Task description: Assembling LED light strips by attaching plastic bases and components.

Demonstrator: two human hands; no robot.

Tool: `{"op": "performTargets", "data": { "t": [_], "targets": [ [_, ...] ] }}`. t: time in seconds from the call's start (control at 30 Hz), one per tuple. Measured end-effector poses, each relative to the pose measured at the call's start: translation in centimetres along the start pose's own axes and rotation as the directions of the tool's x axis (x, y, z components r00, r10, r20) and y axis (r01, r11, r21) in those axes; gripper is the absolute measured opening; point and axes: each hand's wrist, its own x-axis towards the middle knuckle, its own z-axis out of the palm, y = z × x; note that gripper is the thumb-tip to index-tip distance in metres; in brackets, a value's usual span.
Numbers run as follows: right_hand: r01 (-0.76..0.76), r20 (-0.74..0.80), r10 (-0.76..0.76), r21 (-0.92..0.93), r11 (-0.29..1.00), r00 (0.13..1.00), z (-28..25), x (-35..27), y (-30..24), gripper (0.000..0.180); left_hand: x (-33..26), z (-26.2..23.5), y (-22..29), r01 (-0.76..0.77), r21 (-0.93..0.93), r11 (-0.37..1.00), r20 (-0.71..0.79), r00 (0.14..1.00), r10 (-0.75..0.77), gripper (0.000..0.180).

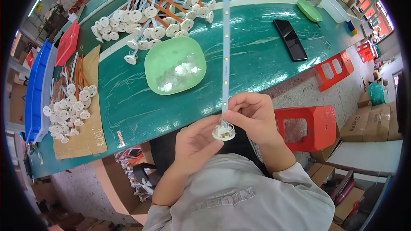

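Note:
Close to my body I hold a long, narrow LED light strip (226, 60) upright, dotted with small yellow chips. At its lower end is a round white base (224, 136), with white wires and small parts showing on it. My right hand (253, 113) is closed, thumb and fingers pinching the strip just above the base. My left hand (193, 142) curls around the base's left side, its thumb at the rim and its other fingers partly hidden behind. Beyond the hands, a light green dish (154, 79) on the table holds small clear pieces.
Several white-based strips (124, 21) are heaped at the table's back. More white-based strips (70, 107) lie on cardboard (92, 139) at left, beside blue (40, 90) and red (67, 42) trays. A black phone (290, 39) lies at right. Red stools (323, 127) stand beside the table.

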Motion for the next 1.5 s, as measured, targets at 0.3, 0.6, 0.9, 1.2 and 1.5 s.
{"op": "performTargets", "data": {
  "t": [0.3,0.6,0.9,1.2,1.5],
  "targets": [
    [0.574,0.27,-0.516,-0.521,0.632,0.813,1.3,0.5,2.7,0.023,-2.8,-1.6,0.7,-0.16,-0.168,0.973,-0.226,0.967,0.119,0.04],
    [0.831,0.492,-0.717,-0.509,0.224,0.494,3.9,2.4,4.7,0.03,-3.3,-2.7,1.0,-0.187,-0.064,0.98,-0.303,0.939,0.159,0.032],
    [0.847,0.435,-0.789,-0.495,0.193,0.433,4.8,3.0,5.1,0.028,-3.3,-3.0,1.6,-0.231,-0.022,0.973,-0.307,0.927,0.213,0.029],
    [0.88,0.572,-0.672,-0.363,0.306,0.47,4.2,3.1,3.2,0.022,-3.2,-3.6,3.5,-0.226,0.066,0.972,-0.195,0.952,0.235,0.029],
    [0.889,0.713,-0.557,-0.216,0.405,0.427,5.3,4.8,1.8,0.019,-5.5,-3.6,4.3,-0.245,0.17,0.954,-0.22,0.935,0.279,0.039]
  ]
}}
